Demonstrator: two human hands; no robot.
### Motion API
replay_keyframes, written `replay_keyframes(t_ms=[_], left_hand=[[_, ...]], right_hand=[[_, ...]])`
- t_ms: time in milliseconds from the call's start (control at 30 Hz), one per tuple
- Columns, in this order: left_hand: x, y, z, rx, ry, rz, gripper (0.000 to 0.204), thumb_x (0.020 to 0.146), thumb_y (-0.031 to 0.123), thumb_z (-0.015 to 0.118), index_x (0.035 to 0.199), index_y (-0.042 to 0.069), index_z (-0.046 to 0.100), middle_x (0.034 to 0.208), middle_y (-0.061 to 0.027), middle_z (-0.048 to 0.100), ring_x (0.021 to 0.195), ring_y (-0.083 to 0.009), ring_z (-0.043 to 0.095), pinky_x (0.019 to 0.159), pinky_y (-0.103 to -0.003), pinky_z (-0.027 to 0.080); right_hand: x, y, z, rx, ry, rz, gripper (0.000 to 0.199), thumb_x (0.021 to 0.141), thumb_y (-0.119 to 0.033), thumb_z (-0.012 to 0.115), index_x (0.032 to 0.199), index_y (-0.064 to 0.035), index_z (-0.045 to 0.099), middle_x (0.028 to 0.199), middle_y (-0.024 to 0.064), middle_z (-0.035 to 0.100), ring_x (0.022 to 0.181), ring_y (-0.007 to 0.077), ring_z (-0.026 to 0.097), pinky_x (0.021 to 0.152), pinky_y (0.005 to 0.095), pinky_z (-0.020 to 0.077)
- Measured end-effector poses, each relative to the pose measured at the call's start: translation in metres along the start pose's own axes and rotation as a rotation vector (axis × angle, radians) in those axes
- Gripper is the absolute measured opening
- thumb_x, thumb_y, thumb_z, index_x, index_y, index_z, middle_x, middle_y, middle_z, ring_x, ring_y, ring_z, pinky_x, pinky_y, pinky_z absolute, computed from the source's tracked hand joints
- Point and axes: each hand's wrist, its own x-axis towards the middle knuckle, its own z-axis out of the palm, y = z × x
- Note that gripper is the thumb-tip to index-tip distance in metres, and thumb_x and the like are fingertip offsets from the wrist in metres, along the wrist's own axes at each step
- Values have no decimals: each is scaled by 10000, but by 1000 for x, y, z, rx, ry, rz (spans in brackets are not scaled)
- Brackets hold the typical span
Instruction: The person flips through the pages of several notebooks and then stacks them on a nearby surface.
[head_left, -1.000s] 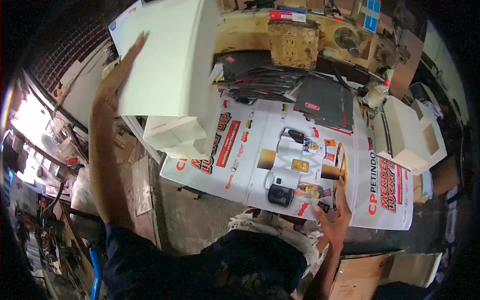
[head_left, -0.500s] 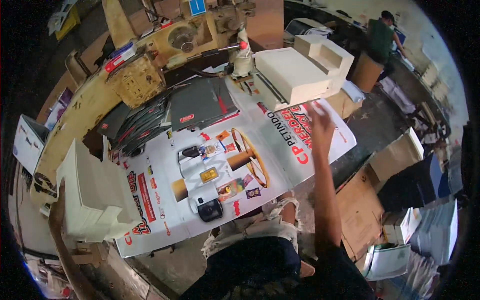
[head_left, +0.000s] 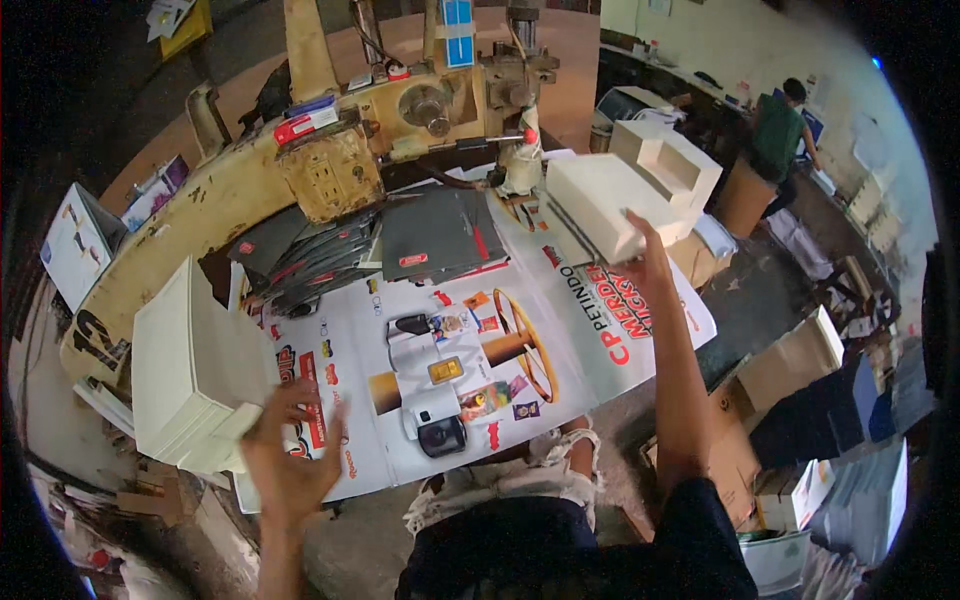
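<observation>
A printed banner sheet (head_left: pixel 585 385) covers the work table in front of me. At its far right end stands a block-like stack of cream paper (head_left: pixel 590 190). My right hand (head_left: pixel 642 245) grips the near corner of this stack, with fingers on its top and side. At the left end stands another cream stack (head_left: pixel 185 365), with a stepped near side. My left hand (head_left: pixel 292 455) hovers beside that stack's near right corner, above the sheet. Its fingers are spread and hold nothing.
Dark grey printed sheets (head_left: pixel 430 228) lie in an overlapping pile at the far edge, under a worn cream-coloured machine (head_left: pixel 325 175). Cardboard (head_left: pixel 730 450) and paper bundles (head_left: pixel 860 505) sit to my right. Another person (head_left: pixel 778 135) works at the far right.
My left hand has come from the left stack's outer side round to its near right corner. My right hand has gone from above the banner sheet onto the right stack. The view has shifted.
</observation>
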Motion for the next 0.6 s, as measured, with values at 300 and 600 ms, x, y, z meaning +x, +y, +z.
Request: replay_keyframes(t_ms=[300, 600], left_hand=[[-35, -24, 149, -1075, -713, -428, 335, 1006, 265, 596, 1213, 7, 540, 1138, -203, 679, 1059, -224, 678, 944, -326, 528], [-35, -12, 118, -1609, -528, -883, 669, 1012, 519, 440, 1417, -14, 421, 1306, -188, 570, 1202, -299, 574, 1002, -489, 476]], right_hand=[[-86, 27, -52, 162, 64, 56, 531, 854, -346, 569, 1296, -53, 539, 1217, 132, 617, 1119, 275, 618, 943, 455, 529], [-137, 44, -2, -116, -285, 307, 362, 860, -329, 661, 982, 9, 698, 920, 102, 692, 846, 166, 658, 778, 312, 511]])
